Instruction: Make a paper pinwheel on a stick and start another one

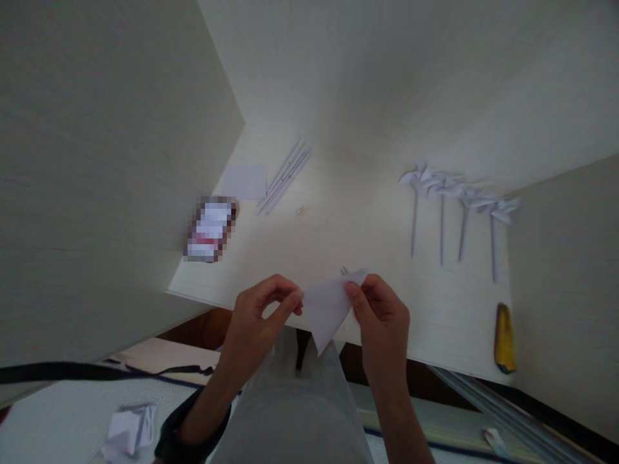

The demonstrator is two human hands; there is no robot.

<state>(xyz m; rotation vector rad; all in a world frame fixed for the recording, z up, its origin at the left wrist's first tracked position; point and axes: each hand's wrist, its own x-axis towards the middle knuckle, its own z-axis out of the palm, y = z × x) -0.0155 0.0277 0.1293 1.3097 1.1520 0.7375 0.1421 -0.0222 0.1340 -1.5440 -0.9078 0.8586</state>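
My left hand (pixel 264 312) and my right hand (pixel 380 312) each pinch one side of a folded white paper triangle (pixel 326 309), which points downward over the front edge of the white desk (pixel 338 225). Both hands are closed on the paper, thumbs and forefingers pressed on it. A small metal pin or clip (pixel 344 271) lies on the desk just behind the paper.
Several white paper pinwheels on sticks (pixel 454 206) lie in a row at the right. Thin white sticks (pixel 284 175) and a paper sheet (pixel 245 182) lie at the back left, beside a blurred card (pixel 211 230). A yellow cutter (pixel 503 338) sits near the right edge. Crumpled paper (pixel 130 430) lies below left.
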